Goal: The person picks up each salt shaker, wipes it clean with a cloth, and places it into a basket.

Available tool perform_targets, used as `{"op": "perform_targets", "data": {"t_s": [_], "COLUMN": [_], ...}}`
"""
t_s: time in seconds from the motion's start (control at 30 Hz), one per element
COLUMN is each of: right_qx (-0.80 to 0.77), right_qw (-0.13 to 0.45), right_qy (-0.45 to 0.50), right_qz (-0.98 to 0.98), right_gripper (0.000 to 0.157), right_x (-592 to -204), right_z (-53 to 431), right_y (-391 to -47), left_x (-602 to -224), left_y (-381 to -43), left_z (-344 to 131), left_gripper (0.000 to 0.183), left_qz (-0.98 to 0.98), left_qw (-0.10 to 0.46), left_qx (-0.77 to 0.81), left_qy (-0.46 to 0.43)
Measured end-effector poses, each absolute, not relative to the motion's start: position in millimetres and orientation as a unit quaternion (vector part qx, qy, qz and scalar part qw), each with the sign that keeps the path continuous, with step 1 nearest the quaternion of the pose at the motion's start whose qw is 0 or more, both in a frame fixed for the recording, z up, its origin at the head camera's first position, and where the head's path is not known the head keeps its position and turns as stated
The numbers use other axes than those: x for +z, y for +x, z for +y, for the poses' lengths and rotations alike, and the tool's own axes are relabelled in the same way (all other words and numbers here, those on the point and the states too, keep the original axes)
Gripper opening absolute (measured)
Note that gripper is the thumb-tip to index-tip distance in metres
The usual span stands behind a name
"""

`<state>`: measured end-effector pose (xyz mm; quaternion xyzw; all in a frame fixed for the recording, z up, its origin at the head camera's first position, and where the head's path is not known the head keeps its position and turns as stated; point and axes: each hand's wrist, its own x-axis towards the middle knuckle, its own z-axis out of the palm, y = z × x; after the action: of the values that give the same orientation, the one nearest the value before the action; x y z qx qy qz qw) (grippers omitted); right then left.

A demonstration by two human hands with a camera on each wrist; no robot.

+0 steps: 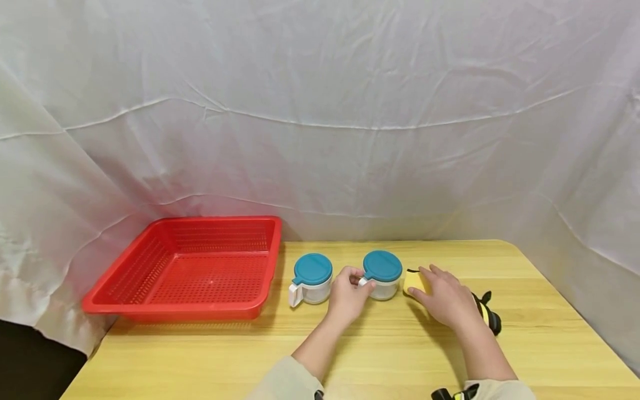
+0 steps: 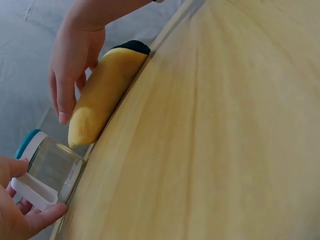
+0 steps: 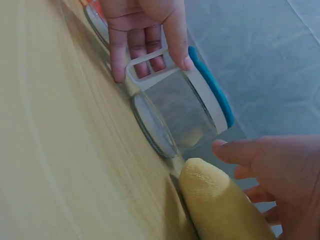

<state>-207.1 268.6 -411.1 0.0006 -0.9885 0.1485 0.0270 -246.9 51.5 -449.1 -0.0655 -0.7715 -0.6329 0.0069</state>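
A pale wood counter (image 1: pixel 240 361) spans the lower frame, a red basket (image 1: pixel 175 307) at its left. Both forearms reach up from the bottom edge. Right of centre, the right hand (image 1: pixel 445 297) arches palm-down over a yellow-and-black plush toy (image 1: pixel 416 282), fingers loosely spread; contact is unclear. Near centre, the left hand (image 1: pixel 346 299) grips a teal-lidded jar (image 1: pixel 382 266) by its handle (image 3: pixel 144 58), thumb uppermost. A matching jar (image 1: pixel 313 270) stands just left.

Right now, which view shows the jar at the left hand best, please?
The right wrist: the jar looks large, handle and lid clear. The left wrist shows it smaller, partly hidden; head view, mainly its lid.
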Motion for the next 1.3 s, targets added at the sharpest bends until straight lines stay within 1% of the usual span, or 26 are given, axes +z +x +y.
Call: {"op": "perform_targets", "data": {"t_s": [0.17, 0.3, 0.47, 0.57, 0.77, 1.03, 1.13, 1.3], "right_qx": [0.148, 0.142, 0.154, 0.154, 0.146, 0.142, 0.14, 0.129], "right_qw": [0.003, -0.006, -0.017, -0.015, -0.009, -0.012, -0.003, 0.028], "right_qy": [-0.029, -0.051, -0.052, -0.048, -0.041, -0.043, -0.045, -0.038], "right_qz": [-0.989, -0.989, -0.987, -0.987, -0.988, -0.989, -0.989, -0.99], "right_gripper": [0.076, 0.077, 0.075, 0.073, 0.077, 0.073, 0.071, 0.066], "right_x": [-415.3, -416.8, -418.3, -419.8, -422.3, -423.8, -424.0, -426.2], "right_z": [271.0, 274.2, 275.7, 276.9, 277.9, 274.6, 274.0, 274.8], "right_y": [-208.2, -207.5, -207.4, -207.2, -206.9, -206.1, -206.2, -206.3], "left_x": [-453.3, -456.5, -459.8, -459.9, -458.4, -458.5, -451.9, -434.1], "left_y": [-247.0, -247.6, -248.3, -248.8, -247.4, -245.0, -241.0, -229.2], "left_z": [53.3, 56.8, 57.8, 58.1, 56.6, 53.1, 50.9, 43.3], "left_gripper": [0.027, 0.027, 0.023, 0.02, 0.015, 0.016, 0.017, 0.017], "left_qz": [-0.761, -0.75, -0.734, -0.724, -0.707, -0.692, -0.682, -0.671], "left_qw": [0.024, 0.027, 0.034, 0.04, 0.045, 0.053, 0.047, 0.026], "left_qx": [-0.646, -0.658, -0.677, -0.688, -0.705, -0.716, -0.726, -0.734], "left_qy": [-0.06, -0.056, -0.045, -0.04, -0.045, -0.069, -0.075, -0.102]}}
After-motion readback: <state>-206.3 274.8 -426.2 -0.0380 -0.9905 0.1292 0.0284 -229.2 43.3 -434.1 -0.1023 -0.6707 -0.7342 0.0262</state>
